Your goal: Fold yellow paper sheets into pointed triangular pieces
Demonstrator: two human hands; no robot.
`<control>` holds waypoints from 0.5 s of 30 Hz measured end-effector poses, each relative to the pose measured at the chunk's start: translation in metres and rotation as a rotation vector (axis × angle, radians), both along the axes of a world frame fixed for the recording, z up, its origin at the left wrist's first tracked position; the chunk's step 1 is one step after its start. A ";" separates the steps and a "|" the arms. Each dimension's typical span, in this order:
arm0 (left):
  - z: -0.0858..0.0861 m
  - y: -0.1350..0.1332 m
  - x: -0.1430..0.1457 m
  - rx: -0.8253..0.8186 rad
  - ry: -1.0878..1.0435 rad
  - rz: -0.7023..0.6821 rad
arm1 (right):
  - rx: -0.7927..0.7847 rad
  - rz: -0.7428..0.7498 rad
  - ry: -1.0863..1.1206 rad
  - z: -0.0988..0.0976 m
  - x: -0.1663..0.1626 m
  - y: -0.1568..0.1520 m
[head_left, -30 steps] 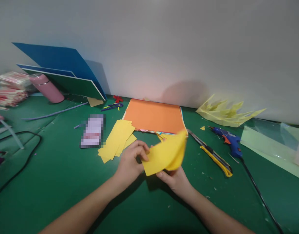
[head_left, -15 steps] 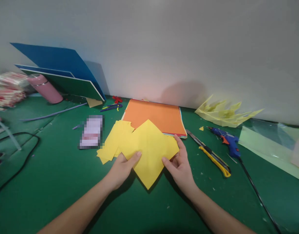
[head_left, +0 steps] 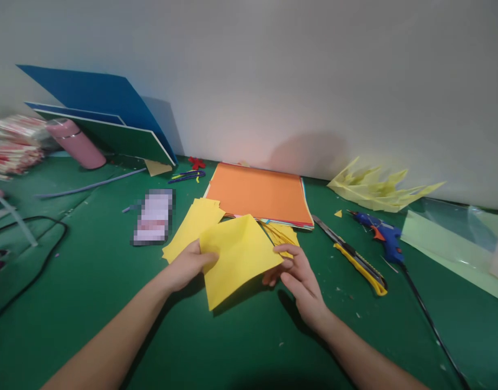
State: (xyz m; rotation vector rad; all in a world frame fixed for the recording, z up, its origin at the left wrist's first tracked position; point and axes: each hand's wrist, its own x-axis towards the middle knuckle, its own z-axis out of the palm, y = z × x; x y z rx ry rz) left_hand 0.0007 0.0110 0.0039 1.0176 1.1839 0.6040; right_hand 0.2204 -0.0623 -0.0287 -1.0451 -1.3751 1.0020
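Note:
A square sheet of yellow paper [head_left: 236, 260] is tilted above the table with a faint crease near its top corner. My left hand [head_left: 192, 265] pinches its left edge, thumb on top and the other fingers hidden beneath. My right hand [head_left: 300, 279] is at the sheet's right corner with thumb and fingers apart. Its fingertips are partly behind that corner; whether they touch it is unclear. Just left lies a pile of yellow paper pieces [head_left: 192, 225]. More yellow paper pieces [head_left: 287, 233] show behind the sheet, near my right fingers.
An orange-topped paper stack [head_left: 257, 189] lies by the wall. Rightward are a yellow utility knife [head_left: 360, 265], blade out, a blue glue gun [head_left: 381, 233] with its cord, and a folded yellow paper shape [head_left: 379, 189]. A blurred phone [head_left: 154, 216] and pink bottle [head_left: 76, 143] are leftward.
The yellow sheet has turned from a diamond position and shifted left with my left hand. My right hand has loosened from its right side, uncovering yellow pieces behind.

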 end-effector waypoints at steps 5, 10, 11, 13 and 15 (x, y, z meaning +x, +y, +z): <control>-0.001 -0.001 -0.004 0.046 0.017 -0.146 | 0.064 -0.031 -0.178 0.000 -0.003 0.003; -0.003 -0.004 -0.001 0.033 -0.052 -0.192 | -0.001 0.040 -0.187 0.000 -0.002 0.008; -0.003 -0.004 -0.001 0.019 -0.063 -0.182 | -0.005 0.027 -0.200 -0.001 -0.001 0.009; -0.004 -0.004 0.001 -0.011 -0.098 -0.145 | -0.016 -0.011 -0.228 -0.002 0.000 0.010; -0.004 -0.005 0.001 -0.035 -0.135 -0.123 | -0.047 -0.033 -0.244 -0.001 0.001 0.010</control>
